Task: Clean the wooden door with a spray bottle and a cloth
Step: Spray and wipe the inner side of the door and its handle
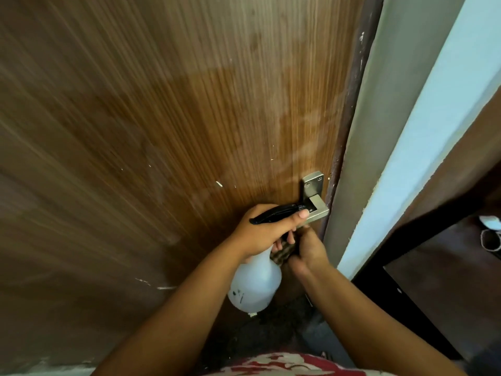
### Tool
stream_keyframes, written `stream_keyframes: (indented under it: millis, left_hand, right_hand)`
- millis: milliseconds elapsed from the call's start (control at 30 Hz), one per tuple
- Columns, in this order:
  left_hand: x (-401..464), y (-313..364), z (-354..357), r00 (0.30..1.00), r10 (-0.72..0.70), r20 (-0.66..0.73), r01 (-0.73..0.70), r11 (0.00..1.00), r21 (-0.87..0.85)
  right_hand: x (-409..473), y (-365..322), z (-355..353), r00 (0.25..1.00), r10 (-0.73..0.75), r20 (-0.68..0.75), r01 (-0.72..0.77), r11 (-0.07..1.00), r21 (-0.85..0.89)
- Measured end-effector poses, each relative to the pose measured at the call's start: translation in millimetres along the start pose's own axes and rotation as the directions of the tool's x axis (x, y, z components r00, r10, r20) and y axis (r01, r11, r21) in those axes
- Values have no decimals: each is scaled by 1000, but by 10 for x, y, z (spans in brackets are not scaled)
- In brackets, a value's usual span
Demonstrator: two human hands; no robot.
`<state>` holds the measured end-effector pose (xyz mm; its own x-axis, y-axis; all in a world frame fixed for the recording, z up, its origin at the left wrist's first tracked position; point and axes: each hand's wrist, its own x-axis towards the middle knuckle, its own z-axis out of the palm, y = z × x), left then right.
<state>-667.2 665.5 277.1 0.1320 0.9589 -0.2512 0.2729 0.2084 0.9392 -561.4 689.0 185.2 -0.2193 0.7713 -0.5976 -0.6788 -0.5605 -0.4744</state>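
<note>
**Spray aimed at the handle, cloth waiting just below**

The wooden door (189,118) fills most of the view, its grain running upward, with a paler, hazy patch across the upper panel and a few small white flecks lower down. Whether that patch is wet or only catching light cannot be told. Near the door's right edge sits the metal handle (315,202) on its plate.

The spray bottle (254,286) is held right against that handle. The left hand (264,230) is wrapped round the bottle's neck, fingers curled on the black trigger head, thumb lying along the top, so the nozzle points at the handle from close up. That closeness probably keeps the mist on the metal and the wood round it, rather than drifting wide.

The right hand (309,249) sits just under the handle, fingers curled inward. A small dark, patterned piece showing between the two hands appears to be the cloth (282,255); it seems bunched in the right hand, but most of it is hidden. Held there, it is ready to catch drips and wipe as soon as the spray lands.

To the right stand the pale door frame (360,158) and a light blue wall (423,137), with dark furniture (406,240) beyond. A red and white garment (284,366) shows at the bottom edge.
</note>
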Motion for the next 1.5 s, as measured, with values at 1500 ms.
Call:
stream_keyframes:
  millis: [1500]
  left_hand:
    - [-265,-488,-501,963,266,-48,-243,927,285]
  right_hand:
    - [83,26,-452,540,-630,-558,464,776,-427]
